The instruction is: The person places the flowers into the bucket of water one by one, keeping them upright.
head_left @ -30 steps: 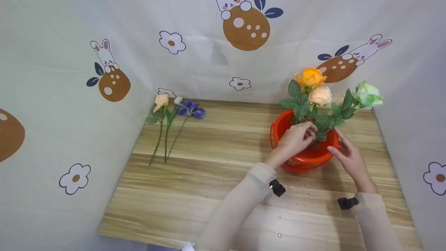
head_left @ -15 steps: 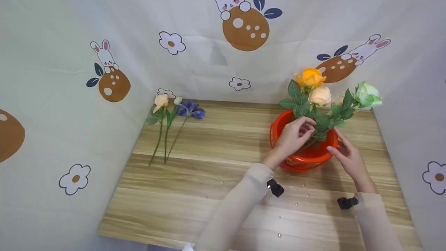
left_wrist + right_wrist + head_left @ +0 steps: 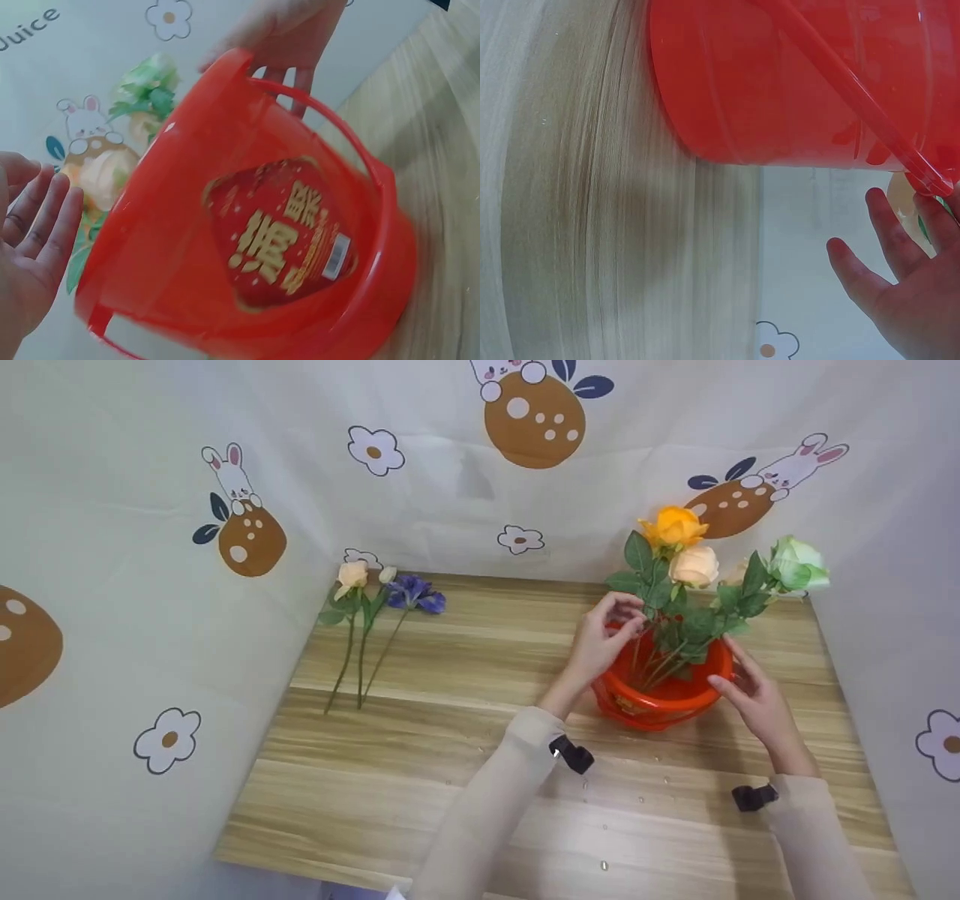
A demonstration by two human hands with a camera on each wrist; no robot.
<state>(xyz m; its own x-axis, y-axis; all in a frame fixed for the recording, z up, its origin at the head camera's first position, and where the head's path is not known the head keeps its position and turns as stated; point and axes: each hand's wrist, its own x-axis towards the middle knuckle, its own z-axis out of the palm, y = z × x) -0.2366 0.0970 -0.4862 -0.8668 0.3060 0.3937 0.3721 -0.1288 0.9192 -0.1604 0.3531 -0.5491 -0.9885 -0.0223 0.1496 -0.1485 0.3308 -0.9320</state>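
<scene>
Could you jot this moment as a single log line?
left hand: open, by red plastic bucket | right hand: open, at bucket rim | flowers in bucket

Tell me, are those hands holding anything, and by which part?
Neither seems to hold anything: the left hand hovers open by the flower leaves, the right hand open beside the red bucket.

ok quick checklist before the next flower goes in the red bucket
1. Red bucket upright on the table: ok.
2. Flowers in the bucket standing, not fallen out: ok.
3. Left hand free to fetch: ok, off the stems, by the rim, holds nothing.
4. Right hand steadying the bucket: cannot tell, open beside it, contact unclear.
5. Loose flowers lying on the table: ok, three at far left.
6. Room between the stems: cannot tell.
</scene>
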